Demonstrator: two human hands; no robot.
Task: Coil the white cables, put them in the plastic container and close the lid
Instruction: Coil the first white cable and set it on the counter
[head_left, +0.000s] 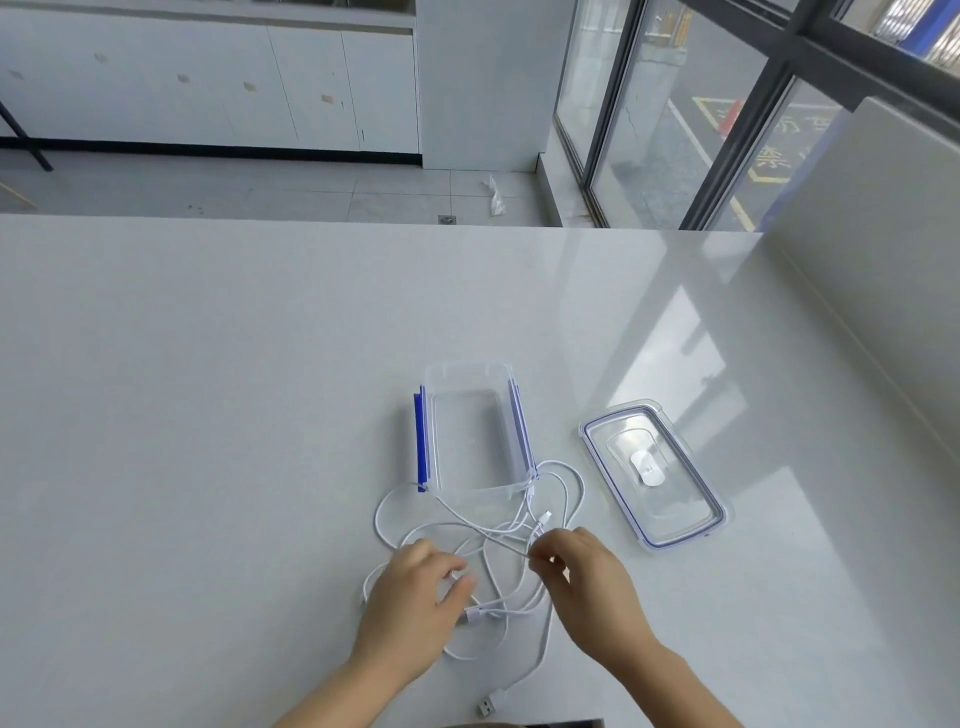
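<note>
The table (208, 415) has lots of open room on the left side and at the far end. A hand can slide there with nothing in the way. The container (467, 371) is open on top, so a hand can go in from above. The lid (675, 499) lies flat to its right, with a small strip of table between them. The white cables (566, 483) lie in a loose tangle at the container's near end and touch it. The left hand (415, 597) and the right hand (592, 587) are in the tangle, each pinching a cable. A pale wall (883, 260) stands along the table's right edge.
</note>
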